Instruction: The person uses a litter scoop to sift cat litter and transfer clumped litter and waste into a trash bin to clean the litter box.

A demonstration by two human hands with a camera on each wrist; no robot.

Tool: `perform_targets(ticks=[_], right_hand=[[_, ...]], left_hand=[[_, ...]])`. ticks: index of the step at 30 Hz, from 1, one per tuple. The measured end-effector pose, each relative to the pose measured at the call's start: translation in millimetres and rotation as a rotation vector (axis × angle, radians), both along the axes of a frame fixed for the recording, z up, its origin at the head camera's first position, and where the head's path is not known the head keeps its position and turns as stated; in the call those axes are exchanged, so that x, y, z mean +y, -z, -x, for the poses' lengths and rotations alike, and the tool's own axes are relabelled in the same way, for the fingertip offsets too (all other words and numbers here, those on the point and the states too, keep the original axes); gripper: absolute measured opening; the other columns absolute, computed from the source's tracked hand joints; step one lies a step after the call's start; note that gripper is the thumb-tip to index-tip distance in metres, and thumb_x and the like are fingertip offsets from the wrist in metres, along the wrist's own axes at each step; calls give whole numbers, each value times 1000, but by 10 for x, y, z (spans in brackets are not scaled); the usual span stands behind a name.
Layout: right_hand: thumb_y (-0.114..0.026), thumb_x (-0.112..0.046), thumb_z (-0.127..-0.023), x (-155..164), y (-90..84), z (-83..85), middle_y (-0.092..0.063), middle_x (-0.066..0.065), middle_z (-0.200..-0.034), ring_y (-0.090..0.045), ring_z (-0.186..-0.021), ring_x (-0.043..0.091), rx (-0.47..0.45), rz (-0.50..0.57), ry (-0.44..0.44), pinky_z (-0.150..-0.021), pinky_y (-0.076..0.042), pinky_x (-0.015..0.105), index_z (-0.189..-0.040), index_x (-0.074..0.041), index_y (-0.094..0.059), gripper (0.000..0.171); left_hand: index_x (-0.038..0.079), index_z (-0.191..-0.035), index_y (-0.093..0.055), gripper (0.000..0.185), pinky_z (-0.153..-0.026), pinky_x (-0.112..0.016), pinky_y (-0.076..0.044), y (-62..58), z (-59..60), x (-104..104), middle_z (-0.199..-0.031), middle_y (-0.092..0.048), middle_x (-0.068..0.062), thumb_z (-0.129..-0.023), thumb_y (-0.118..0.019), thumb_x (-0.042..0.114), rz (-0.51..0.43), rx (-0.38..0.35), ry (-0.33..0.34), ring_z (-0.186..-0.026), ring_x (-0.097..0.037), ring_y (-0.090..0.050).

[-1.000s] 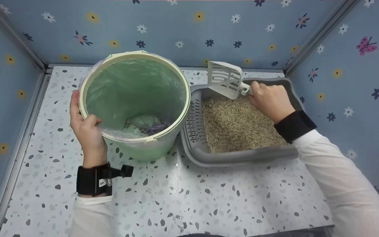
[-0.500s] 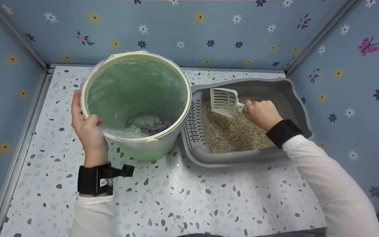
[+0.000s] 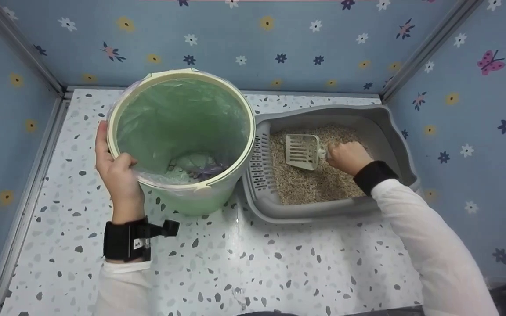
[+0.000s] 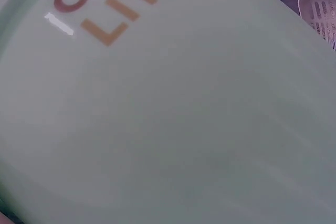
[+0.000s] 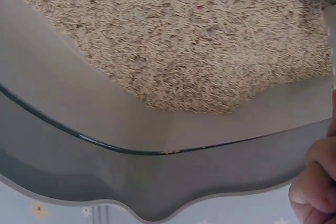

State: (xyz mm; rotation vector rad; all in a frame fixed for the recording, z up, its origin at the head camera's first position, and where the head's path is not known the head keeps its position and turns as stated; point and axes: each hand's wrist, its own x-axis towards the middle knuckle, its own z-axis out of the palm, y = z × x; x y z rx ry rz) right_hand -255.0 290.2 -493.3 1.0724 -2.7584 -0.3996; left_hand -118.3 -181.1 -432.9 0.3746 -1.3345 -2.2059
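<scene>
Moved: scoop [image 3: 303,151] lowered onto litter [image 3: 319,184]
Right hand [image 3: 345,157]: fingers grasping scoop handle
Left hand [image 3: 117,169]: fingers gripping bin [image 3: 182,131] rim

Blue wallpaper [image 3: 244,39] printed with small flowers and a pink butterfly [image 3: 489,60] surrounds a glossy white speckled floor [image 3: 279,263].

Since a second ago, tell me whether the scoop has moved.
Yes. The scoop has come down from above the litter tray's back rim onto the litter.
</scene>
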Motion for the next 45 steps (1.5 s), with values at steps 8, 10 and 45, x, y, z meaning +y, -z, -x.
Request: perform_targets(ticks=[8, 10, 45], right_hand=[[-68, -27, -82, 72, 32, 91, -51, 11, -48, -50, -38, 29, -166, -43, 65, -40, -46, 47, -72, -1, -57, 30], [-67, -29, -84, 81, 21, 122, -51, 10, -48, -50, -39, 29, -218, -70, 89, -41, -47, 47, -71, -3, -56, 31], [-59, -30, -92, 129, 141, 325, -69, 15, -85, -65, -70, 33, -506, -236, 306, -62, -53, 51, -96, -4, -64, 27]], left_hand=[[13, -149, -28, 87, -111, -38, -32, -8, 4, -3, -152, -29, 0, -68, -23, -20, 6, -19, 7, -137, -18, -34], [13, -149, -27, 88, -111, -37, -33, -10, 4, -4, -152, -29, 1, -68, -23, -20, 7, -22, 10, -137, -19, -35], [16, -149, -29, 89, -110, -37, -35, -6, -17, -20, -152, -29, 2, -68, -22, -20, -39, -15, 22, -136, -21, -36]])
